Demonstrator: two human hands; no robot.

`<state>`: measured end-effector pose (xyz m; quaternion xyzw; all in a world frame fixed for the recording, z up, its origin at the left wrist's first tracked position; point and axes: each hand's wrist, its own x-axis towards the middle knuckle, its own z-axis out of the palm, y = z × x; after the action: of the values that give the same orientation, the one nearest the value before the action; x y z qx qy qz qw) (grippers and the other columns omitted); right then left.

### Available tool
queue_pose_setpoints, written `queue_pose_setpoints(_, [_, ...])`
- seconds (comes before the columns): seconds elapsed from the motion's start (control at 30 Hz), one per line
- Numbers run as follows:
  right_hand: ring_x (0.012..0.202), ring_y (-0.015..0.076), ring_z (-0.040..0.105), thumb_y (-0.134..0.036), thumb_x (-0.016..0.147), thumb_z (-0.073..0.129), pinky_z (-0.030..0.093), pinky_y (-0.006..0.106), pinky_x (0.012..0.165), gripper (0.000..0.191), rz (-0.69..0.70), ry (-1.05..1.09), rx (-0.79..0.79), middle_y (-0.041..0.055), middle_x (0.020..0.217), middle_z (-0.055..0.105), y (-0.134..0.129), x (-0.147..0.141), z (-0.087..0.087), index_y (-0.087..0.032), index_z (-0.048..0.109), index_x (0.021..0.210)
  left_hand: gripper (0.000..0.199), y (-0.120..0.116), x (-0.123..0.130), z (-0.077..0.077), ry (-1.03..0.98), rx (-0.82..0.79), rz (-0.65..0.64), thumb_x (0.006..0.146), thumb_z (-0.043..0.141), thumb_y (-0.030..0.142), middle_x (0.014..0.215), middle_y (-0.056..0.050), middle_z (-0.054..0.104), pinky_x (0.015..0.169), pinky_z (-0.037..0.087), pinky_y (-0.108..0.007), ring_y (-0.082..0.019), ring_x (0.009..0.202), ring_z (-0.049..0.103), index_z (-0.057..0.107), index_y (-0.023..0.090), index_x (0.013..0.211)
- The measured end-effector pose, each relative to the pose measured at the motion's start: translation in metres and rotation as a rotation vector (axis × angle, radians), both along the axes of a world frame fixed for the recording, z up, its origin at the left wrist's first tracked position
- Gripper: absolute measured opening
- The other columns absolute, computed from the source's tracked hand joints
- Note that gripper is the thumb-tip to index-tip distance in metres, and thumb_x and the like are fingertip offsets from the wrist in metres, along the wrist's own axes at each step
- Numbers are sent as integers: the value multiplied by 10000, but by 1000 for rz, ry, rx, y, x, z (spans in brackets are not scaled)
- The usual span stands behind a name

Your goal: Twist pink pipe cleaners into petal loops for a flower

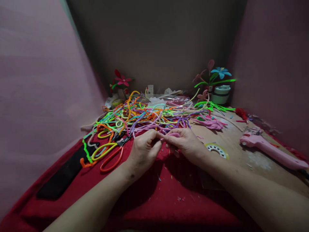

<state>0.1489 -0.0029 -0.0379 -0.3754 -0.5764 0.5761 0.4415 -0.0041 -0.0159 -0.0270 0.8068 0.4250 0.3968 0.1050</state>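
Observation:
My left hand (pixel 146 148) is closed, its thumb and fingers pinching near the middle of the view. Beside it, my right hand (pixel 184 141) is closed on a pink pipe cleaner piece (pixel 174 134), part of which shows between its fingers. The fingertips of both hands meet at a small bit of pink. Whether the left fingers grip this same piece is hard to make out. Behind the hands spreads a tangled pile of multicoloured pipe cleaners (pixel 145 116). Scissors with red and yellow handles (pixel 112 160) lie left of my left hand.
A black flat object (pixel 65 175) lies at the left on the red cloth (pixel 169 199). To the right are a tape roll (pixel 217 149), a pink tool (pixel 272 149) and a bundle of pink pipe cleaners (pixel 211 123). Pipe cleaner flowers (pixel 220 72) and a lidded cup (pixel 220 94) stand behind.

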Motion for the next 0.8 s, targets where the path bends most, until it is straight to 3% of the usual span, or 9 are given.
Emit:
queue_pose_setpoints(0.2, [305,59,381,-215,628,630,257,181,275,151,147,180,-255,-30,406,488,5,3,-5,-135,560,521,232,-2,-14,-4,450,488,-184,861,382,126,892,-118,655,750,491,-318,-180,832,607,595,128,952])
queue_pose_setpoints(0.3, [308,58,385,-180,616,616,256,181,275,110,147,178,-288,-26,421,500,6,3,-7,-130,568,531,264,-1,-18,-5,521,535,-246,860,384,142,956,-134,658,778,484,-367,-209,874,609,600,133,1012])
queue_pose_setpoints(0.4, [316,60,378,-199,644,613,260,192,284,117,109,152,-176,-32,445,497,6,3,-7,-137,569,555,210,3,-17,-3,265,261,-199,855,436,178,916,-99,666,785,476,-333,-187,861,607,628,155,939])
queue_pose_setpoints(0.53, [342,58,376,-243,715,571,270,201,324,140,68,69,10,-38,492,498,4,4,-3,-153,570,607,196,13,-18,5,-256,-474,-171,818,531,301,724,-43,640,641,474,-256,-131,663,583,642,142,787])
queue_pose_setpoints(0.63, [366,56,375,-236,746,546,281,198,365,137,8,-76,159,-46,477,479,3,4,1,-161,586,639,193,17,-21,7,-459,-877,-239,762,596,298,643,-27,604,546,436,-220,-91,545,526,636,121,697])
queue_pose_setpoints(0.7, [407,62,407,-203,753,542,306,196,407,124,-31,-196,300,-35,492,510,1,3,2,-160,607,656,163,17,-23,7,-496,-1024,-284,728,628,262,624,-23,592,519,416,-205,-75,513,505,633,114,659])
queue_pose_setpoints(0.8, [504,84,491,-150,758,531,366,202,493,118,-66,-310,490,-5,588,594,-1,3,4,-159,622,684,134,17,-23,5,-523,-1083,-306,707,643,228,610,-18,588,494,393,-187,-64,493,496,637,110,642])
